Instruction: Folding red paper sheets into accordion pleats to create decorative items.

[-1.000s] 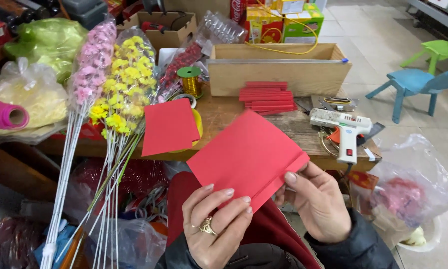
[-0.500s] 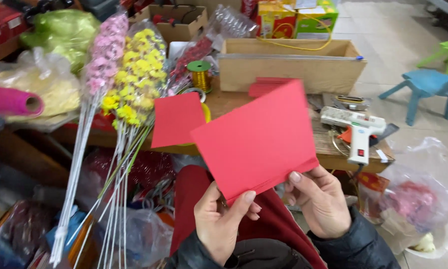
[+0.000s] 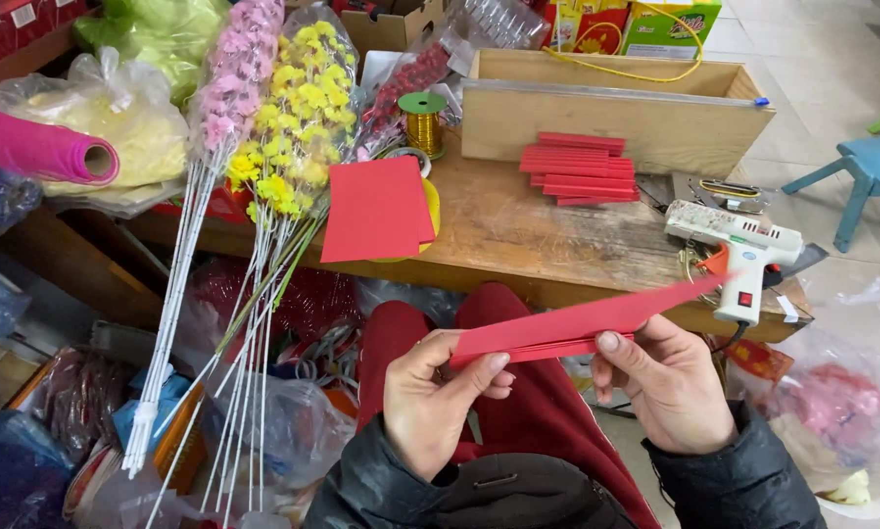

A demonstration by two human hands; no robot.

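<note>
Red paper sheet (image 3: 577, 321): a thin, flat sheet of red paper or card, folded into a narrow strip with layered edges visible along its lower side. It is held in the lower centre of the frame, nearly edge-on to the camera, and slants upward from lower left to upper right. Its left end is pinched by the left hand (image 3: 438, 397); its middle rests under the thumb of the right hand (image 3: 670, 382). The upper right tip projects free, tapering to a point.
</note>
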